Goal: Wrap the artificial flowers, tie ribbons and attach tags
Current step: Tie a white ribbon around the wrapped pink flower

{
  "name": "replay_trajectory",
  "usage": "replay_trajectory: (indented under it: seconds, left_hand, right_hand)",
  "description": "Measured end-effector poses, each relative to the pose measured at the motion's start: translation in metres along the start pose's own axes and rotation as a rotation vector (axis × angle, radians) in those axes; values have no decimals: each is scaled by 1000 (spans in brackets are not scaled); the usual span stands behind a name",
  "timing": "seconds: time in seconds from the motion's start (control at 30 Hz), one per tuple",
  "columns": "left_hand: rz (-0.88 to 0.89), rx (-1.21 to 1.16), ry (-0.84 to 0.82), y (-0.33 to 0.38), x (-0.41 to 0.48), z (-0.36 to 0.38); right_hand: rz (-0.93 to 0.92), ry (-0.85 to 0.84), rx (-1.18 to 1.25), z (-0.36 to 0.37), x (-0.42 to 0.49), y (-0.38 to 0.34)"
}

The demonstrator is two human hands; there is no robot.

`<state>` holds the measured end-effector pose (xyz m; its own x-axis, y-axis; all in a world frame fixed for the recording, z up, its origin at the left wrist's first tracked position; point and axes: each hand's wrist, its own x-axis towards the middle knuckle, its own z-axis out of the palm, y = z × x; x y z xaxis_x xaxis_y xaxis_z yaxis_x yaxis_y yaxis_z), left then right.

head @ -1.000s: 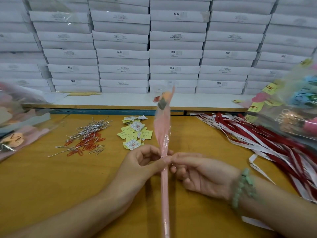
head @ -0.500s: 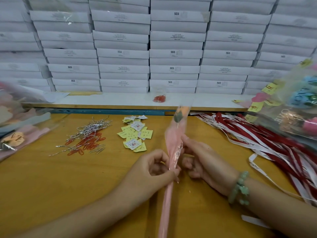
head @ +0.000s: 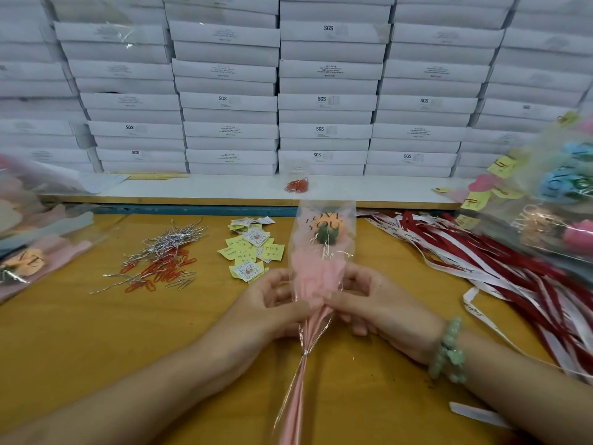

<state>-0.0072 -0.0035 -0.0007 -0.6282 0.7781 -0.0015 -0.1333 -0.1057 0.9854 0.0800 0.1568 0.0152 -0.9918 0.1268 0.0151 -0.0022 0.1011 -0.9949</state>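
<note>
Over a wooden bench [head: 64, 348], the left grip [head: 276, 303] and right grip [head: 378, 309] pinch the neck of a clear cellophane sleeve [head: 343, 226] from either side, fingers curled round it. Inside the sleeve are pink paper and an orange artificial rose [head: 325, 232]. A silver twist tie [head: 306, 352] cinches the sleeve just below the grips. Straight beyond them, a small clear cup [head: 296, 175] holds red paper clips. Yellow tags [head: 253, 248] lie beyond the left grip, and red and white ribbons [head: 481, 252] lie to the right of the right grip.

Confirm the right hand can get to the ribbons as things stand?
Probably yes: the ribbons lie just beside the right hand, bare table between, but it must first release the wrapped flower.
</note>
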Motion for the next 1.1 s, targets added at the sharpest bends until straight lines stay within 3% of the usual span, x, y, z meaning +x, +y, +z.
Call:
replay_trajectory:
  seconds: [0.2,0.27,0.33,0.37,0.43,0.57,0.67,0.8,0.97,1.1]
  left_hand:
    - [8,-36,-45,1,1,-2]
    - [10,-45,-45,1,1,-2]
    - [14,-44,-53,0,1,-3]
    - [15,-44,-62,0,1,-4]
    - [20,-46,-70,-1,1,-4]
    - [30,-46,-73,-3,2,-6]
    - [32,-42,-80,-3,2,-6]
    - [20,-61,-66,-2,3,-6]
    - [34,-62,-68,-1,2,-5]
    - [59,-50,-53,-1,2,-3]
  right_hand:
    - [34,83,-498,-15,4,-16]
    - [0,213,-916,-30,6,-16]
    - [-28,408,-1593,-48,8,-11]
    - [7,474,-1784,-57,9,-8]
    - [198,534,-1925,-69,10,-2]
    - [440,541,-1969,-84,11,2]
    - [422,449,-2012,-84,12,3]
    - [238,364,-1967,-70,13,-2]
    - [-136,190,-1608,-36,6,-11]
    - [-191,-18,-1087,-9,0,-12]
